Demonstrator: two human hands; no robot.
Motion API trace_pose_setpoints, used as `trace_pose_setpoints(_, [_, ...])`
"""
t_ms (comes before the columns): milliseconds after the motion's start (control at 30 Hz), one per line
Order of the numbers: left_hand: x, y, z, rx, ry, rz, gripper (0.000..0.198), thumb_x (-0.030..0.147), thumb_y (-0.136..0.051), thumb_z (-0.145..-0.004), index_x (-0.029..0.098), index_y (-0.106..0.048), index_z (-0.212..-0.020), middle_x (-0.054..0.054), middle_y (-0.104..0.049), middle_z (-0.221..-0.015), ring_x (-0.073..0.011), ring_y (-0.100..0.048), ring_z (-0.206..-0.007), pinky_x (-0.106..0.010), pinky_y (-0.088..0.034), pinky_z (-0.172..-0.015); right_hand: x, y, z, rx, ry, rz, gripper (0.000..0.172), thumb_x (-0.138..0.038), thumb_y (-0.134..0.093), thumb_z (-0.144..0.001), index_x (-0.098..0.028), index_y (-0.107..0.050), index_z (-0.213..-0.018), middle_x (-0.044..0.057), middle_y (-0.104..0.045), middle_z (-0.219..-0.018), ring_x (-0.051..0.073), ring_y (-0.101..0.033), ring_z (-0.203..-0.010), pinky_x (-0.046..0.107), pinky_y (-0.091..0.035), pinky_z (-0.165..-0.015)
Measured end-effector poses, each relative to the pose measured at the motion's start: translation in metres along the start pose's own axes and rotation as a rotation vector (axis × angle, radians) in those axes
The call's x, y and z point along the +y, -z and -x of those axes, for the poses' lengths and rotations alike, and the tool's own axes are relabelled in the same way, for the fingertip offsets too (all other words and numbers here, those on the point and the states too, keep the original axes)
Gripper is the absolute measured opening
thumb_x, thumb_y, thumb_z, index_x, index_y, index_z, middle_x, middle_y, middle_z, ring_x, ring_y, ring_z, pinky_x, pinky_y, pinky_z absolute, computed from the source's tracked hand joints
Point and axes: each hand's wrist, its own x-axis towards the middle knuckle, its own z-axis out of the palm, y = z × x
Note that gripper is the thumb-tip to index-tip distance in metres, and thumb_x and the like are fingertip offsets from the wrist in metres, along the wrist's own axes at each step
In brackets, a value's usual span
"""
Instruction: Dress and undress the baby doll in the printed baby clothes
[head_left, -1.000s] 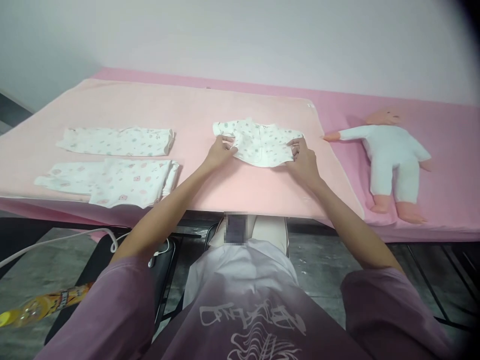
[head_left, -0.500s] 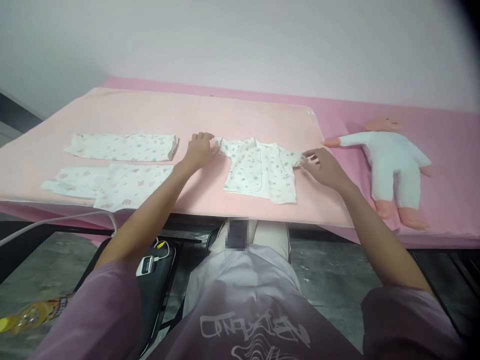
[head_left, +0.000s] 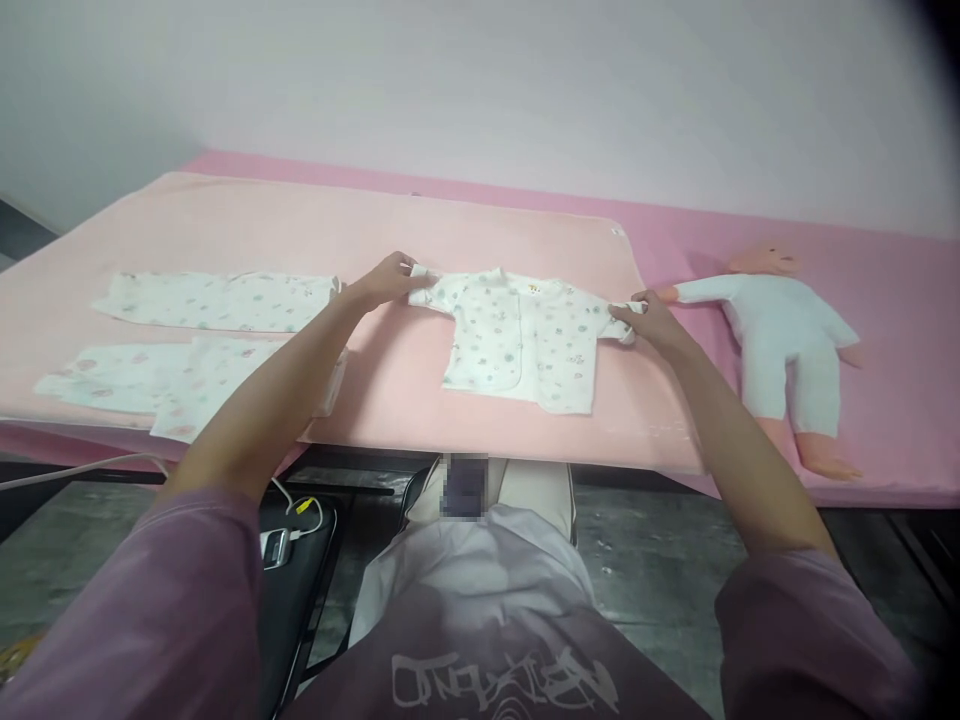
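Observation:
A white baby shirt (head_left: 491,335) with small printed figures lies spread on the peach sheet (head_left: 390,390), collar toward the wall. My left hand (head_left: 391,278) pinches the cuff of its left-side sleeve. The opposite cuff is between the thumb and fingers of my right hand (head_left: 651,315). Both sleeves are stretched out sideways. Left of the shirt lie folded baby pants (head_left: 225,300) with a similar print. Nearer to me is another printed baby garment (head_left: 180,385), partly hidden by my left forearm.
A baby doll (head_left: 787,330) in a white suit lies at the right on the pink cover (head_left: 900,400). Below the table edge at left, a small device (head_left: 276,549) with a cable rests on a black seat (head_left: 300,600). A wall rises behind the table.
Both hands have closed on the shirt's cuffs and pulled the sleeves outward, so they reach farther and lie straighter. The view has shifted slightly.

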Motion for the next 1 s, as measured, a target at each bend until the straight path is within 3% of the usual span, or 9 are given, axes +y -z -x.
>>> trace_pose_setpoints(100, [-0.005, -0.004, -0.002, -0.016, -0.082, -0.125, 0.041, 0.039, -0.088, -0.084, 0.023, -0.06, -0.11, -0.01, -0.074, -0.108, -0.0298, -0.073, -0.098, -0.044, -0.057, -0.092, 0.002, -0.01, -0.004, 0.155, 0.014, 0.124, 0.07, -0.066, -0.09, -0.068, -0.026, -0.051, -0.111, 0.008, -0.065, -0.103, 0.031, -0.066, -0.096, 0.049, -0.06, -0.084])
trace_pose_setpoints(233, [0.0, -0.022, -0.012, 0.034, -0.436, -0.395, 0.034, 0.039, -0.072, -0.093, 0.021, -0.065, -0.12, -0.017, -0.068, -0.135, -0.0391, -0.059, -0.132, -0.054, -0.045, -0.115, -0.024, -0.034, 0.007, 0.173, 0.402, 0.368, 0.048, -0.051, -0.071, -0.089, -0.022, -0.059, -0.126, 0.017, -0.064, -0.133, 0.04, -0.058, -0.129, 0.062, -0.046, -0.116])
trace_pose_setpoints(333, [0.021, -0.047, -0.019, -0.107, -0.77, -0.463, 0.041, 0.033, -0.063, -0.093, 0.02, -0.067, -0.132, -0.016, -0.064, -0.148, -0.0388, -0.049, -0.143, -0.054, -0.035, -0.124, -0.058, -0.054, 0.006, -0.084, 0.621, 0.43, 0.039, -0.04, -0.057, -0.1, -0.025, -0.062, -0.136, 0.015, -0.064, -0.142, 0.04, -0.054, -0.136, 0.062, -0.042, -0.12])
trace_pose_setpoints(467, [0.054, -0.085, -0.03, -0.456, -0.984, -0.583, 0.049, 0.031, -0.069, -0.083, 0.024, -0.071, -0.131, -0.014, -0.071, -0.135, -0.0404, -0.051, -0.138, -0.053, -0.036, -0.12, -0.095, -0.078, -0.027, -0.44, 0.633, 0.556, 0.04, -0.037, -0.065, -0.093, -0.025, -0.07, -0.13, 0.014, -0.07, -0.131, 0.042, -0.058, -0.128, 0.062, -0.048, -0.11])
trace_pose_setpoints(600, [0.071, -0.111, -0.048, -0.554, -1.032, -0.736, 0.037, 0.034, -0.077, -0.072, 0.023, -0.076, -0.107, -0.013, -0.074, -0.101, -0.0401, -0.06, -0.117, -0.051, -0.04, -0.112, -0.11, -0.09, -0.066, -0.595, 0.636, 0.599, 0.024, -0.042, -0.069, -0.091, -0.024, -0.075, -0.106, 0.012, -0.074, -0.108, 0.037, -0.062, -0.11, 0.053, -0.05, -0.099])
trace_pose_setpoints(700, [0.074, -0.119, -0.055, -0.584, -1.011, -0.706, 0.034, 0.039, -0.077, -0.075, 0.023, -0.075, -0.105, -0.013, -0.072, -0.098, -0.0397, -0.061, -0.114, -0.051, -0.044, -0.108, -0.106, -0.094, -0.075, -0.476, 0.7, 0.52, 0.03, -0.047, -0.063, -0.097, -0.022, -0.074, -0.107, 0.012, -0.072, -0.109, 0.033, -0.061, -0.105, 0.05, -0.049, -0.1])
trace_pose_setpoints(800, [0.07, -0.117, -0.048, -0.549, -1.0, -0.595, 0.045, 0.043, -0.074, -0.083, 0.025, -0.071, -0.124, -0.015, -0.072, -0.115, -0.0422, -0.057, -0.126, -0.054, -0.046, -0.109, -0.095, -0.098, -0.061, -0.272, 0.666, 0.548, 0.037, -0.048, -0.06, -0.099, -0.018, -0.074, -0.114, 0.017, -0.068, -0.117, 0.037, -0.059, -0.111, 0.053, -0.049, -0.102])
trace_pose_setpoints(900, [0.054, -0.109, -0.031, -0.416, -0.976, -0.528, 0.056, 0.054, -0.067, -0.093, 0.023, -0.063, -0.14, -0.018, -0.066, -0.139, -0.0448, -0.052, -0.137, -0.059, -0.044, -0.114, -0.083, -0.096, -0.026, -0.137, 0.644, 0.561, 0.047, -0.049, -0.058, -0.102, -0.017, -0.07, -0.134, 0.021, -0.064, -0.135, 0.042, -0.057, -0.124, 0.06, -0.048, -0.108])
trace_pose_setpoints(1000, [0.029, -0.097, -0.013, -0.282, -0.948, -0.49, 0.067, 0.062, -0.048, -0.105, 0.023, -0.048, -0.159, -0.018, -0.048, -0.167, -0.0431, -0.042, -0.152, -0.061, -0.037, -0.124, -0.073, -0.088, 0.017, -0.167, 0.659, 0.532, 0.059, -0.054, -0.051, -0.108, -0.022, -0.056, -0.157, 0.018, -0.054, -0.161, 0.042, -0.048, -0.148, 0.063, -0.042, -0.122])
